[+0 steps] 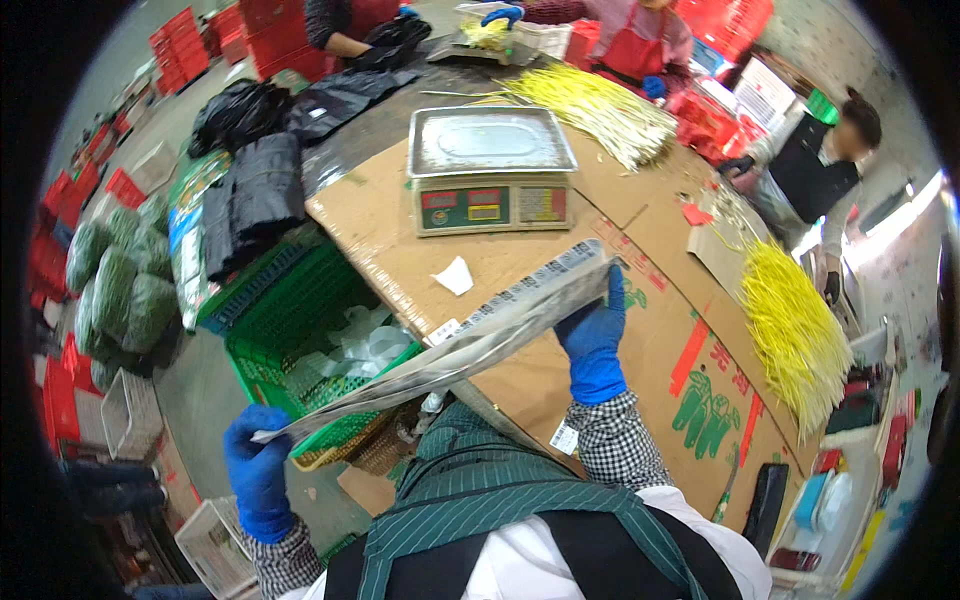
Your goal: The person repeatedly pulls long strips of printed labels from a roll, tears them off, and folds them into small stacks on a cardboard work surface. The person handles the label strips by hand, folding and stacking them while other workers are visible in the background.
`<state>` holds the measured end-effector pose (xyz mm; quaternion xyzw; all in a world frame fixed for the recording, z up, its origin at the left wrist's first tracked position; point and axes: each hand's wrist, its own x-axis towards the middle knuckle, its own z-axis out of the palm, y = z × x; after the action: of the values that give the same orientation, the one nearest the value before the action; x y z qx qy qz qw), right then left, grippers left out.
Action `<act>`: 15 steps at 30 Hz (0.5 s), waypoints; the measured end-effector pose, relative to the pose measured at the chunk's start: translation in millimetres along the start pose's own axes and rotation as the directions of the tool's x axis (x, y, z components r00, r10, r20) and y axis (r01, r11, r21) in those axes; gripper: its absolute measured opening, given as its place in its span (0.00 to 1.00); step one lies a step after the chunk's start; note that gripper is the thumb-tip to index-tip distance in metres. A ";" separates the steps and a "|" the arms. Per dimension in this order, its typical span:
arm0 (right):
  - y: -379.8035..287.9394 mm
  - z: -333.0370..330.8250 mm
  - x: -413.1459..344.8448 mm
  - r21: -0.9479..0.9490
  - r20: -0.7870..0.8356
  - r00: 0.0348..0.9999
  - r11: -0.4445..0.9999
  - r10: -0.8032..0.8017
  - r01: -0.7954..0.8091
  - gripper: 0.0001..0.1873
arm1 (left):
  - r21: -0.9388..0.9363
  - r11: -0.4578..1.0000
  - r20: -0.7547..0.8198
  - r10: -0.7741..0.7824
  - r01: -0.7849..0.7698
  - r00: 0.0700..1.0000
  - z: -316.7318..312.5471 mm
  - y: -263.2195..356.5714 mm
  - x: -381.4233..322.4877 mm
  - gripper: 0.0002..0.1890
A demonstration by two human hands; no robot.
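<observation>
Both blue-gloved hands hold a long, flat printed sheet [480,337] stretched slantwise in front of my body. My left hand [259,457] pinches its lower left end, out over the floor beside a green plastic crate [251,375]. At the upper right end, my right hand [596,334] grips the sheet above the cardboard-covered table [517,397]. A row of printed codes runs along its upper edge, and its lower face looks greyish and creased. Just beyond the sheet stands a digital weighing scale [491,172] with a bare metal pan. A torn white scrap [454,277] lies before the scale.
Bundles of yellow garlic chives [795,337] lie at the table's right and far sides. Folded black plastic bags [255,195] are at the left. A knife [726,487] rests near the right edge. Co-workers [814,165] stand around the table. Filled green mesh sacks [120,277] sit on the floor.
</observation>
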<state>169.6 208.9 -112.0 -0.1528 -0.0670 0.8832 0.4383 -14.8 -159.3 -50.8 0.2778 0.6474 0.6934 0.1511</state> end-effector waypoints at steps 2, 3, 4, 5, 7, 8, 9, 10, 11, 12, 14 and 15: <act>3.5 7.0 -7.7 0.012 0.055 0.998 1.000 -0.004 0.003 0.21 | -0.036 0.999 -0.046 0.013 -0.015 0.999 -14.0 0.4 2.5 0.12; 5.8 8.8 -10.3 0.018 0.077 0.997 1.000 0.000 -0.002 0.20 | -0.036 0.999 -0.054 0.034 -0.036 0.998 -22.2 3.1 5.4 0.12; 7.4 8.8 -11.5 0.025 0.100 0.995 1.000 0.009 -0.011 0.19 | -0.067 0.996 -0.051 0.054 -0.058 0.997 -29.0 6.9 9.2 0.11; 10.7 8.2 -12.2 0.056 0.078 0.996 0.997 0.042 -0.047 0.19 | -0.094 0.992 -0.060 0.074 -0.079 0.995 -37.5 11.4 10.6 0.10; 18.3 4.7 -16.1 0.120 0.037 0.991 0.984 0.130 -0.134 0.17 | -0.150 0.986 -0.091 0.062 -0.076 0.994 -54.4 18.2 12.3 0.12; 24.0 -2.7 -17.3 0.110 0.040 0.990 0.984 0.136 -0.139 0.16 | -0.163 0.985 -0.127 0.042 -0.062 0.991 -62.2 21.8 16.1 0.13; 29.3 -19.1 -15.9 -0.115 0.019 0.967 0.962 0.253 -0.249 0.16 | -0.165 0.985 -0.173 0.025 -0.054 0.985 -67.6 31.2 17.1 0.15; 32.1 -42.1 -12.3 -0.339 -0.016 0.931 0.874 0.364 -0.347 0.15 | -0.194 0.977 -0.222 0.041 -0.085 0.974 -64.0 43.7 21.9 0.18; 32.6 -55.6 -11.9 -0.541 -0.066 0.884 0.728 0.462 -0.421 0.15 | -0.216 0.969 -0.273 0.059 -0.120 0.960 -55.5 59.8 32.3 0.22; 23.6 -48.2 -19.7 -0.889 -0.147 0.856 0.314 0.496 -0.335 0.15 | -0.206 0.970 -0.220 0.085 -0.131 0.972 -51.6 71.3 43.2 0.23; 9.1 -36.6 -17.2 -0.992 0.071 0.927 -0.073 0.368 0.105 0.13 | -0.025 0.985 -0.076 0.168 -0.170 0.983 -31.0 99.2 57.8 0.22; 8.0 -35.1 -10.4 -0.941 0.335 0.923 0.018 0.192 0.338 0.12 | 0.133 0.971 0.046 0.192 -0.197 0.980 -6.2 109.2 66.5 0.20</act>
<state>181.1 195.2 -144.9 -0.2405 -0.7543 0.5663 0.2289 -55.2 -139.2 69.0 0.3609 0.6606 0.6541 0.0737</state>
